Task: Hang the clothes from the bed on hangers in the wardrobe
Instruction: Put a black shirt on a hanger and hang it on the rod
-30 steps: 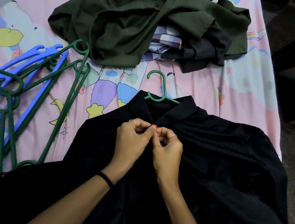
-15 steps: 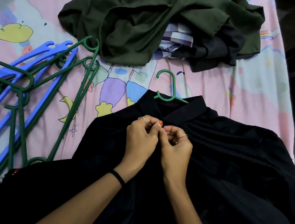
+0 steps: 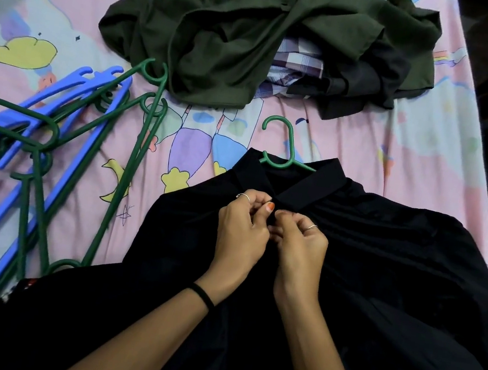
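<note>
Home bedroom: bed (image 3: pixel 413 152) covered by pink cartoon-print sheet, heaped clothes (image 3: pixel 257 39) at its far end, plastic hangers (image 3: pixel 36 155) strewn on left.

Single head view, looking steeply down, close over bed (image 3: pixel 413 152).

I could read no text, label, brand or number anywhere in this view. The bedsheet (image 3: pixel 413 152) beyond my fingers carried only cartoon prints, with a small hand-drawn star (image 3: pixel 124 215) off to the left of my left hand's fingers (image 3: pixel 260 201), and none of it formed letters. The black shirt (image 3: pixel 381 267) under my fingertips showed no tag or logo that I could make out, and the hangers (image 3: pixel 49 176) further left bore no marking I could read.
</note>
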The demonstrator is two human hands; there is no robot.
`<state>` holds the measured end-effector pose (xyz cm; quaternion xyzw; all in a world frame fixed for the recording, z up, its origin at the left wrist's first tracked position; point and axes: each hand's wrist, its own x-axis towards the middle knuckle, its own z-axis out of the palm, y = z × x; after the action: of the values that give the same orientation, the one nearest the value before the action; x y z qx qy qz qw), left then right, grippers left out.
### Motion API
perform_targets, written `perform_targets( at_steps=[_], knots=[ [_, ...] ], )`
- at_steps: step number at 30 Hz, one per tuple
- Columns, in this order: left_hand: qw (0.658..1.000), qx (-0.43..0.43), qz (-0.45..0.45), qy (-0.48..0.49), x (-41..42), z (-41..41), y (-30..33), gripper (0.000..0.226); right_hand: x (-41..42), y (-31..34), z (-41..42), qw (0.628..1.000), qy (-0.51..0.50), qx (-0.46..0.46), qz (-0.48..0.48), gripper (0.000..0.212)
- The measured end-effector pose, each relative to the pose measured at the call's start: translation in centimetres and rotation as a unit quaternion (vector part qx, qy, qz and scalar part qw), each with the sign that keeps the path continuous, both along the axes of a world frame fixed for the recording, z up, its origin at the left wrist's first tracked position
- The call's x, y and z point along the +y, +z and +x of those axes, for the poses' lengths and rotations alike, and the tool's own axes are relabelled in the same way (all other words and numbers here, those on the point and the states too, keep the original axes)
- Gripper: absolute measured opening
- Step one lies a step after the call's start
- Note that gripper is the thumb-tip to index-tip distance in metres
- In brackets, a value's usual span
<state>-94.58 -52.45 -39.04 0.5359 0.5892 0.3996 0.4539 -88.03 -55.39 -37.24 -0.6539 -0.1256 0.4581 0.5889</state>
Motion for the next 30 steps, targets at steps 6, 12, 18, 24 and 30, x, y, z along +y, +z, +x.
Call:
perform_targets(
  at_steps=[6, 12, 18, 24, 30],
  knots=[
    [1.000, -0.022, 0.009, -0.006, 0.4, -0.3, -0.2, 0.014, 0.8, 1.6, 2.3, 0.990, 0.073, 0.119, -0.016, 0.014],
    [0.998, -0.057, 0.003, -0.005, 0.3, 0.0, -0.1, 0.021, 0.6, 1.1, 1.7, 0.939, 0.133, -0.315, -0.045, 0.006],
    [0.993, -0.119, 0.012, -0.007, -0.1, -0.1, 0.3, 0.031, 0.1, 0.2, 1.5, 0.923, 0.116, -0.363, 0.051, 0.010],
    [0.985, -0.169, -0.020, 0.007, -0.3, 0.2, 0.1, 0.034, -0.3, -0.2, 1.5, 0.926, 0.118, -0.349, 0.086, 0.017],
    [0.969, -0.238, -0.074, -0.006, 0.1, 0.1, 0.0, 0.031, 0.4, 0.5, 2.2, 0.995, 0.090, 0.005, 0.033, 0.017]
  ],
)
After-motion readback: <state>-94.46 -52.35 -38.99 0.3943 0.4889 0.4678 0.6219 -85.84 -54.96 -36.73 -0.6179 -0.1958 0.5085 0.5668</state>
